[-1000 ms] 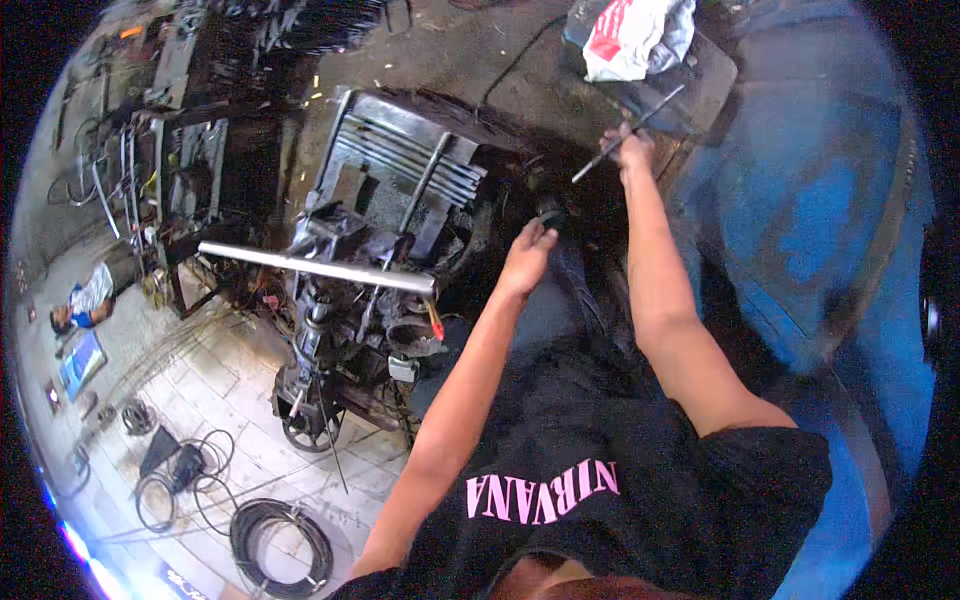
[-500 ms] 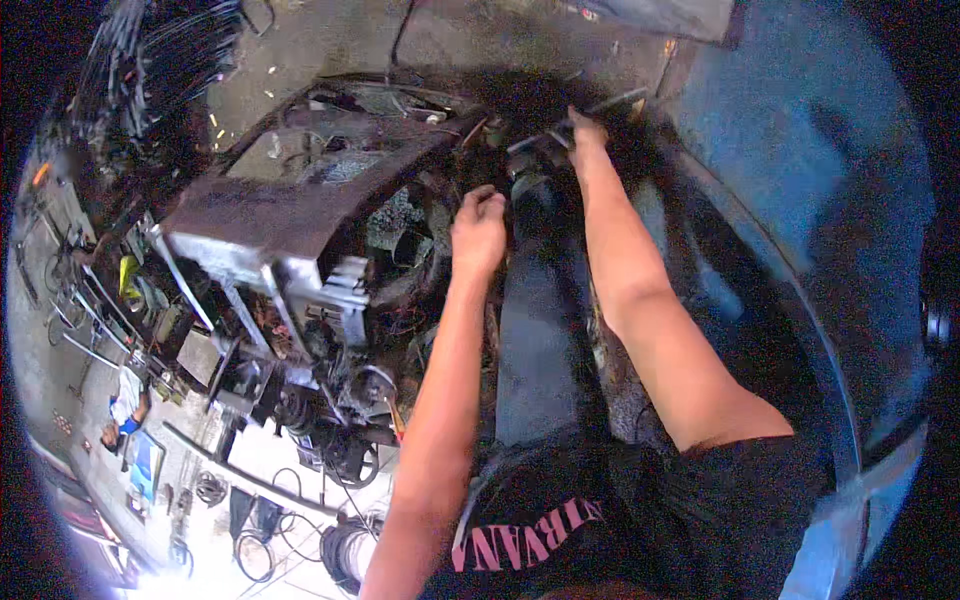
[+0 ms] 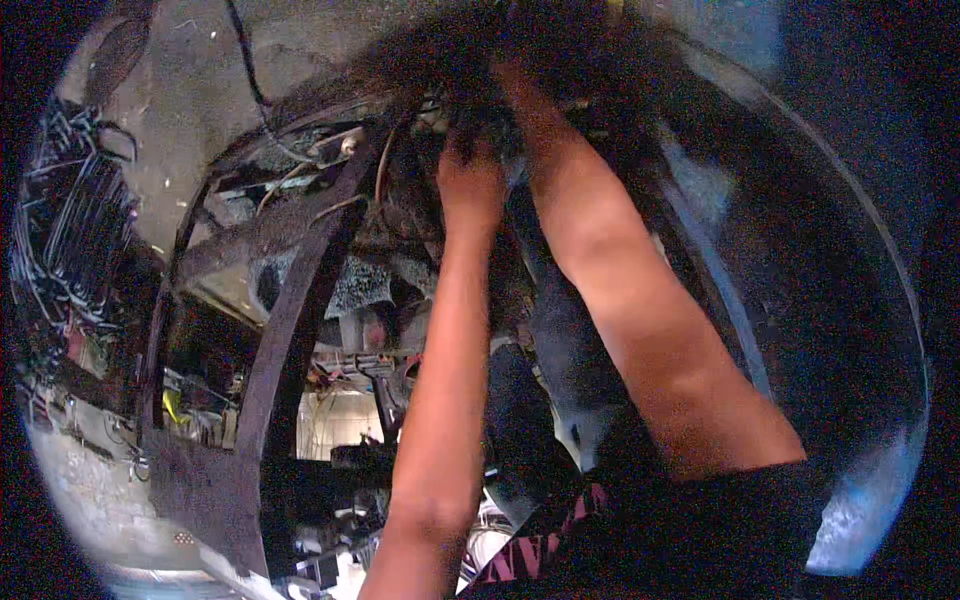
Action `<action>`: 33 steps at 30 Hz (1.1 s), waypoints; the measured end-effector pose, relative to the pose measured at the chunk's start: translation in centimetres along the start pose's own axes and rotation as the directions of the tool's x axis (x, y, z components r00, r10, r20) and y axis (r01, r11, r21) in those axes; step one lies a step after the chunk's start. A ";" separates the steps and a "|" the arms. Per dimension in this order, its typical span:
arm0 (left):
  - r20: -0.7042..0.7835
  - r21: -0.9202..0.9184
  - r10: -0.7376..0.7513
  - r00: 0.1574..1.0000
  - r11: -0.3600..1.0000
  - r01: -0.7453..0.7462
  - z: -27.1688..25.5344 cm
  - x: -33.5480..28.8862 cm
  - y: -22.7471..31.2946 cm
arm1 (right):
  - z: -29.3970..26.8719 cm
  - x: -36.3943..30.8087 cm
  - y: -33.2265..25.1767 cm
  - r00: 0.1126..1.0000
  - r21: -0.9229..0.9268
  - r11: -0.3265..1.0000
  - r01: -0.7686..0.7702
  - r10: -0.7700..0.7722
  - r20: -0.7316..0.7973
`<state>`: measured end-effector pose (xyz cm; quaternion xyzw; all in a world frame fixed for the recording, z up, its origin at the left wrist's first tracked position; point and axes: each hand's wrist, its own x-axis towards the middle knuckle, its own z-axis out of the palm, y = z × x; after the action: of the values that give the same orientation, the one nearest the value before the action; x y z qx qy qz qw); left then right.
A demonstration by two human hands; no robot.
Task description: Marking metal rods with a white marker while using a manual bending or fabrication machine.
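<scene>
My left hand (image 3: 470,170) reaches forward into a shadowed opening of a dark vehicle-like metal frame (image 3: 300,300). Its fingers are lost in shadow, so what they touch or hold is hidden. Farther ahead, my right hand (image 3: 512,78) goes into deep darkness at the top, just right of the left one; its fingers do not show. Thin brown cables (image 3: 385,165) hang beside the left hand, on its left. A small round light-coloured fitting (image 3: 348,146) sits on the frame beyond them.
A long dark bar (image 3: 290,310) of the frame runs down the left. Tangled dark metal rods (image 3: 80,220) lie farther left, and a black cable (image 3: 245,60) crosses the floor. A curved body panel edge (image 3: 850,190) bounds the right side. Cluttered, bright floor shows below.
The view has shifted forward and the frame looms larger. Both hands have moved farther into the shadow; the right hand, earlier visible beside a metal bar, is now mostly dark.
</scene>
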<state>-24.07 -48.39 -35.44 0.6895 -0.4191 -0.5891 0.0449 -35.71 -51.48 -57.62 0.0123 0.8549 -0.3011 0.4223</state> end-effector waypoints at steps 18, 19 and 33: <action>-0.086 -0.170 -0.086 0.993 0.983 0.070 0.5 5.2 -6.3 | 9.3 6.3 5.2 0.861 -0.947 -0.035 0.320 -0.406 0.306; -0.082 -0.225 -0.080 0.993 0.973 0.060 0.2 5.3 -6.7 | 9.1 6.5 5.8 0.836 -0.937 -0.107 0.333 -0.426 0.346; -0.148 -0.064 -0.154 0.977 0.987 0.146 -1.8 3.0 -4.3 | 8.2 5.1 -6.8 0.478 -0.409 0.277 0.870 -0.679 0.557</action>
<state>-20.43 -48.32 -39.61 0.7607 -0.3456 -0.5472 0.0503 -34.97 -62.58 -61.70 -0.5984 0.7248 -0.1509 0.3064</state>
